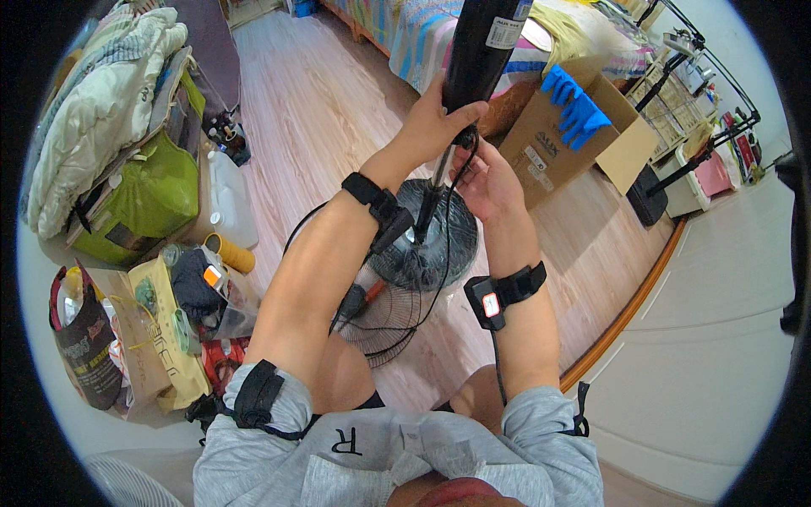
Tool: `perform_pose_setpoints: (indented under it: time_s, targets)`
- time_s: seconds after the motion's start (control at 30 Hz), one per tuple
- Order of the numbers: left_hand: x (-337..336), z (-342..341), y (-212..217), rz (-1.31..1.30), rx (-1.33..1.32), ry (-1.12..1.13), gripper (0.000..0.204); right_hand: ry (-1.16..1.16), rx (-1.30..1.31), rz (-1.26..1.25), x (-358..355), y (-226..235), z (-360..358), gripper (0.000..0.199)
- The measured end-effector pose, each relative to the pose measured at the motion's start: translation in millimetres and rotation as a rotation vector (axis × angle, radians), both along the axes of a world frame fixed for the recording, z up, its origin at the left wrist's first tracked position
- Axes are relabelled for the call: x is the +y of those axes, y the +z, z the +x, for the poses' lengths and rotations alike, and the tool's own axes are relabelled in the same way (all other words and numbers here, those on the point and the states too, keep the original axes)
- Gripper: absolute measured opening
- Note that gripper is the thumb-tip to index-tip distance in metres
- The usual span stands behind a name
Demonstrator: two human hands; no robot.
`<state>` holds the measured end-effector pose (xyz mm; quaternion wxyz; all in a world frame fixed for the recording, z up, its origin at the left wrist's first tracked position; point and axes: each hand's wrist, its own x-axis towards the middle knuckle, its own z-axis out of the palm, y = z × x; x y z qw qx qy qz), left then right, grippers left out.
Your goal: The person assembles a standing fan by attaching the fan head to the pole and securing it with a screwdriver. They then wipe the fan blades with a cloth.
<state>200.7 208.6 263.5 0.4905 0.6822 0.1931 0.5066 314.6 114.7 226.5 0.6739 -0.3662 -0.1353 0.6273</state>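
Note:
My left hand [431, 127] is wrapped round the lower end of a black cylindrical housing [479, 63] with a white label. Below it a thin metal pole [439, 169] runs into a round base [456, 245] covered in clear plastic film. Just under the housing, my right hand [490, 182] has its thumb and forefinger at a small black knob [465, 135], palm partly showing and the other fingers loosely curled. A black cord [449, 220] hangs down past its fingertips. Beside the base lies a round wire fan grille [384, 325] on the floor, near my legs.
An open cardboard box [541, 144] with blue gloves [579, 110] over its rim stands at right, before a black stand [650, 198]. Bags [169, 346], a white jug [230, 203] and a green fabric bin [144, 203] line the left. A bed [414, 51] is ahead.

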Motion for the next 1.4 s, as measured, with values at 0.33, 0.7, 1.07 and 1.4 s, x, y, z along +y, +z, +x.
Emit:
perform_pose_setpoints:
  time_s: [0.33, 0.7, 1.07, 1.4]
  targets:
    - [-0.8, -0.6, -6.6, 0.018, 0.015, 0.032, 0.072, -0.004, -0.366, -0.017, -5.8, 7.2, -0.1, 0.036]
    - [-0.7, 0.6, -5.9, 0.032, -0.019, -0.013, 0.071, -0.454, -1.656, 0.118, -16.2, 14.4, -29.4, 0.025]
    - [0.5, 0.1, -5.4, 0.038, 0.046, 0.021, 0.065, -0.534, -1.492, 0.124, -13.5, 7.2, -28.9, 0.037]
    - [0.2, -1.1, -2.8, 0.035, 0.022, -0.023, 0.068, -0.553, -1.552, 0.191, -9.4, 1.2, -28.0, 0.044]
